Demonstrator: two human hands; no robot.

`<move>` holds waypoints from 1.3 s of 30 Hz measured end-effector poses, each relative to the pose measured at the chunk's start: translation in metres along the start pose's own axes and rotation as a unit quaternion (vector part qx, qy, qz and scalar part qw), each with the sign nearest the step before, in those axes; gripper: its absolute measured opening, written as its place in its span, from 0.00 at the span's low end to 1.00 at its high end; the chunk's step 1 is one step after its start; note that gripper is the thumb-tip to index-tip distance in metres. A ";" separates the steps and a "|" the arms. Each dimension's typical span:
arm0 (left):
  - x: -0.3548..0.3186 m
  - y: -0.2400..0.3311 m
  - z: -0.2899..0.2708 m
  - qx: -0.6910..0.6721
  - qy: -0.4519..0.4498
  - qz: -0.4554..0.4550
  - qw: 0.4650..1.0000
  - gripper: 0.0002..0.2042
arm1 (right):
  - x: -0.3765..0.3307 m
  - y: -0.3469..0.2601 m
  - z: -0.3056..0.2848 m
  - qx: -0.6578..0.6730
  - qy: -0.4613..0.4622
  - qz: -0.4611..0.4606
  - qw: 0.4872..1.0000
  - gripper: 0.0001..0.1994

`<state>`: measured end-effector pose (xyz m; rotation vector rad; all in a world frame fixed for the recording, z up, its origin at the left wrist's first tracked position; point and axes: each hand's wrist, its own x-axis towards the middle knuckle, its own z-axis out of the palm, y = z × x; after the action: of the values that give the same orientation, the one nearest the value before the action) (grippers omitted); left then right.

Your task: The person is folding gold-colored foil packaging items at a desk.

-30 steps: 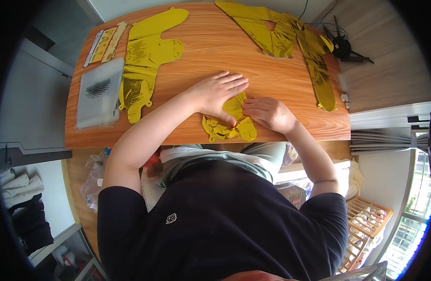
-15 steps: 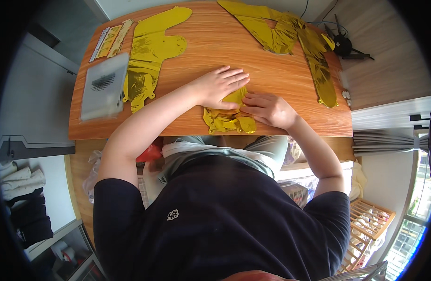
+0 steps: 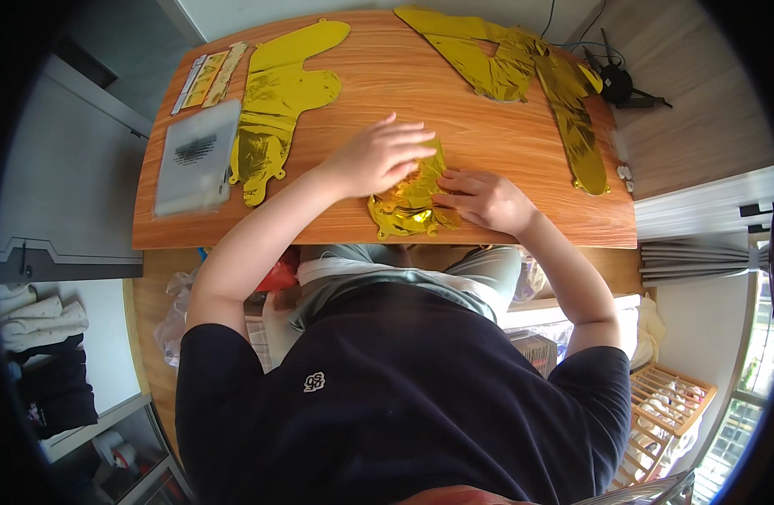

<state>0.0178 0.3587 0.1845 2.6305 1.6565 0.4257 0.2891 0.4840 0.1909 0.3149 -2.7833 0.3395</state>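
A small deflated gold foil balloon (image 3: 410,212), creased and shiny, lies near the table's front edge between my hands. My left hand (image 3: 385,157) is over its upper left part with fingers spread, partly hiding it. Whether that palm touches the foil I cannot tell. My right hand (image 3: 490,202) rests at the balloon's right edge, its fingers stretched onto the foil and its thumb out of sight. Left of my hands lies a larger flat gold foil balloon (image 3: 273,105). Another gold foil balloon (image 3: 509,69) is spread along the far right of the table.
The wooden table (image 3: 353,109) carries a clear plastic sleeve (image 3: 193,172) with dark fine items at the left, and paper strips (image 3: 206,80) behind it. A black device with antennas (image 3: 618,84) and cables stands at the far right. Small white objects (image 3: 625,177) sit at the right edge.
My left hand has lifted and shifted a little left, uncovering more of the small balloon, whose foil now looks more crinkled. My right hand has hardly moved.
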 end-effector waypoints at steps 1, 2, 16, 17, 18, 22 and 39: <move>-0.007 0.010 -0.001 -0.013 -0.012 -0.008 1.000 0.27 | -0.001 0.001 0.000 0.000 0.001 0.002 1.000 0.21; -0.015 0.020 -0.007 -0.026 -0.023 -0.019 0.999 0.29 | 0.000 0.001 0.001 0.001 0.004 -0.001 1.000 0.21; -0.033 0.014 0.005 0.028 -0.119 0.010 0.992 0.59 | 0.017 0.001 0.002 -0.030 0.047 0.015 0.998 0.15; -0.033 0.015 0.003 0.011 -0.122 0.007 0.992 0.60 | 0.020 0.000 0.002 -0.013 0.056 0.035 0.998 0.13; -0.033 0.015 0.001 -0.006 -0.124 0.004 0.992 0.60 | 0.023 -0.001 0.001 0.003 0.064 0.056 0.996 0.11; -0.032 0.016 -0.007 -0.017 -0.124 0.015 0.992 0.59 | 0.034 -0.005 0.004 -0.016 0.085 0.086 0.993 0.08; -0.038 0.011 0.004 -0.031 -0.096 0.056 0.993 0.46 | 0.034 -0.016 -0.004 0.121 0.033 0.244 0.962 0.17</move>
<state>0.0131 0.3211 0.1741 2.6303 1.4229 0.2126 0.2626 0.4639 0.2088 -0.3345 -2.7210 0.7924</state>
